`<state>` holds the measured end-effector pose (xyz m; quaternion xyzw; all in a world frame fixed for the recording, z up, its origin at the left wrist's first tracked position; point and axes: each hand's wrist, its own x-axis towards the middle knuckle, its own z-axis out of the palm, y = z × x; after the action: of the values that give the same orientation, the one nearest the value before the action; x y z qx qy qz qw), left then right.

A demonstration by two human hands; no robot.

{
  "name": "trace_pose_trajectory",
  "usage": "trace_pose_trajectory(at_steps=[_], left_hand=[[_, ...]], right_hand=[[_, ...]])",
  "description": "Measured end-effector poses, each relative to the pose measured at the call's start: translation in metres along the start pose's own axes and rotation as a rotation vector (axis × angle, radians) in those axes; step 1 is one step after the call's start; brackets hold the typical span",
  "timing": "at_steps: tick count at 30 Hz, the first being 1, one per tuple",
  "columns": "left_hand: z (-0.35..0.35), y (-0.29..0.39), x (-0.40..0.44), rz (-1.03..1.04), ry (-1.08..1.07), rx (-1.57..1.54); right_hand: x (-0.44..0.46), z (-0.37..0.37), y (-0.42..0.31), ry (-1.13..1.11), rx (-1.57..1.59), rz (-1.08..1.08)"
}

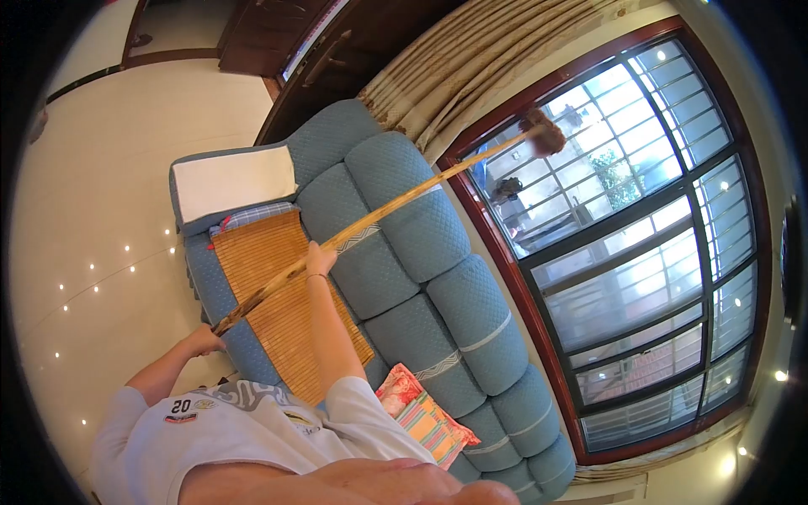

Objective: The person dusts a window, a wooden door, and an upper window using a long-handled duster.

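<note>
Wooden and slightly knotted, a long pole (396, 204) runs diagonally across the head view, held in both our hands above the blue sofa (345, 219). Our left hand (203, 341) is clamped around its darker end, beside the front edge of the sofa, with the fingers closed together on the wood. Our right hand (320, 258), a thin band (316, 276) at its wrist, grips the pole farther along, its fingers wrapped around the shaft. At the far end, a fluffy reddish-brown head (543, 135) lies in front of the barred window (619, 244), near one corner of the dark red frame (515, 290); we cannot tell whether it touches the glass. Below our right forearm, the sofa seat bears a brown slatted mat (273, 290), with a plaid cloth (257, 216) along one end of it. The sofa's arm carries a flat white cloth (231, 183), and farther along the seat we see a red patterned cushion (425, 412) with a striped panel, close to our sleeve (358, 408). The sofa's thick back cushions line up beside the window wall, some crossed by pale patterned bands. Within the window frame sit several dark-edged panes, and through them we see metal bars and some green leaves (619, 178). Gathered beige curtains (471, 63) hang beside the frame, next to a dark wooden panel (324, 76) with a handle; we cannot tell what it encloses. Pale, glossy flooring (101, 210) spreads on the sofa's other side, dotted with bright reflections.
</note>
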<state>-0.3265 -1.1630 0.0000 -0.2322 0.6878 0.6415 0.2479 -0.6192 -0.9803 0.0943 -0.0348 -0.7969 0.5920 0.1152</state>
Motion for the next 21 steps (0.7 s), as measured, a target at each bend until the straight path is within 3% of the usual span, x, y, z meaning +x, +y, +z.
trace_pose_trajectory(at_steps=[4,6,7,9,11,13,15,18,21], left_hand=[[-0.016,-0.014,-0.059,-0.065,0.047,0.056],[-0.023,-0.027,-0.075,-0.104,0.090,0.163],[-0.027,-0.044,-0.069,-0.101,0.095,0.160],[-0.033,-0.090,-0.054,-0.068,0.131,0.119],[-0.031,-0.115,-0.051,-0.059,0.161,0.185],[-0.028,-0.114,-0.051,-0.097,0.186,0.282],[-0.010,-0.118,-0.038,-0.043,0.184,0.324],[0.012,-0.106,-0.017,0.023,0.194,0.364],[0.041,-0.069,0.021,0.132,0.192,0.398]], right_hand=[[-0.059,0.008,-0.004,0.007,0.042,0.209],[-0.078,0.008,0.006,-0.259,0.203,0.425],[-0.079,0.018,0.035,-0.263,0.204,0.421],[-0.078,0.043,0.118,-0.153,0.064,0.180],[-0.097,0.041,0.135,-0.143,0.131,0.140],[-0.107,0.035,0.111,-0.134,0.197,0.103],[-0.122,-0.008,0.045,-0.173,0.222,0.422],[-0.103,-0.030,0.034,-0.121,0.264,0.437],[-0.050,-0.056,0.043,-0.099,0.318,0.270]])
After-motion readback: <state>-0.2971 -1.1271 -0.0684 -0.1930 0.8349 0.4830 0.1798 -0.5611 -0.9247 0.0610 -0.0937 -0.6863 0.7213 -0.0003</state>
